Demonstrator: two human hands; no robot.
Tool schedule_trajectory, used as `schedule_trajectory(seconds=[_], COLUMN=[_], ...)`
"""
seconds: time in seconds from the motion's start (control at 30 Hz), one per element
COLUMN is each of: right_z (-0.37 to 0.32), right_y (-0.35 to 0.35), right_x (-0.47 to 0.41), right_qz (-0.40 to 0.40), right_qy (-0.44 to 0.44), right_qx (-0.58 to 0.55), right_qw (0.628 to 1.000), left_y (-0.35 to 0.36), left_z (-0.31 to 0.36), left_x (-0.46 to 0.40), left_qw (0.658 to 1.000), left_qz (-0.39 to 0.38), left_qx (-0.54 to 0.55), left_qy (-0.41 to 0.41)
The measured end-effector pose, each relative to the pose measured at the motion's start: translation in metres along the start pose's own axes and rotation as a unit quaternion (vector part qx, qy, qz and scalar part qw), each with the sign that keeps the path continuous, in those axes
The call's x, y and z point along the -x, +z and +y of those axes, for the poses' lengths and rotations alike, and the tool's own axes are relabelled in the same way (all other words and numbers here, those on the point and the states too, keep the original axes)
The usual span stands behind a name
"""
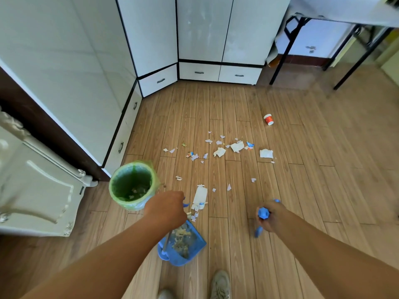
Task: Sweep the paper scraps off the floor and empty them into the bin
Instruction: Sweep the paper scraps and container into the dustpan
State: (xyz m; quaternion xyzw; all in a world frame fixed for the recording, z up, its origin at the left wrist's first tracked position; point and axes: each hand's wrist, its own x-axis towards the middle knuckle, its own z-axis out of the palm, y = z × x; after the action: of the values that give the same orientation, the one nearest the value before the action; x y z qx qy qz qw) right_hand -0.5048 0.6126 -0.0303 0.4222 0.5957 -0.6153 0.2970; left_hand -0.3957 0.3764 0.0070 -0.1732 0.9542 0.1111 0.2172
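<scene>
- The left hand (165, 209) was clenched around the top of the dustpan's thin upright handle (166, 240).
- The right hand (272, 216) gripped the blue end of the broom handle (263, 213).
- Below the left hand, the blue dustpan (182, 244) sat on the wooden floor (302, 180), holding a layer of debris.
- Just left of the left hand stood the bin (132, 185), lined with a green bag, some litter at its bottom.
- Beyond and between both hands, paper scraps (220, 152) lay scattered; a longer white strip (200, 196) lay just past the left hand.
- Farther out past the right hand, a red-and-white cup (268, 119) lay tipped.
</scene>
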Motion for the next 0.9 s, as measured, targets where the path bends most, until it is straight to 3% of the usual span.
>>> schedule_trajectory(seconds=[0.2, 0.3, 0.57, 0.7, 0.9], right_z=[-0.013, -0.017, -0.034, -0.058, -0.053], right_y=[-0.066, -0.071, -0.029, -0.031, -0.026], right_x=[-0.046, -0.061, -0.041, -0.040, -0.063], right_qz=[0.056, 0.052, -0.049, -0.049, -0.043], right_qy=[0.033, 0.036, 0.054, 0.043, 0.033], right_qx=[-0.086, -0.038, 0.090, 0.061, 0.170], right_qw=[0.994, 0.997, 0.993, 0.996, 0.984], left_y=[0.002, 0.001, 0.000, 0.000, 0.000], left_z=[0.013, 0.024, 0.051, 0.059, 0.072], left_x=[-0.008, -0.013, -0.028, -0.029, -0.030], left_qw=[1.000, 0.999, 0.999, 0.999, 0.999], left_qz=[-0.007, -0.006, -0.009, -0.001, 0.004], left_qx=[0.012, 0.011, 0.011, 0.014, -0.003], left_qy=[-0.025, -0.036, -0.045, -0.044, -0.035])
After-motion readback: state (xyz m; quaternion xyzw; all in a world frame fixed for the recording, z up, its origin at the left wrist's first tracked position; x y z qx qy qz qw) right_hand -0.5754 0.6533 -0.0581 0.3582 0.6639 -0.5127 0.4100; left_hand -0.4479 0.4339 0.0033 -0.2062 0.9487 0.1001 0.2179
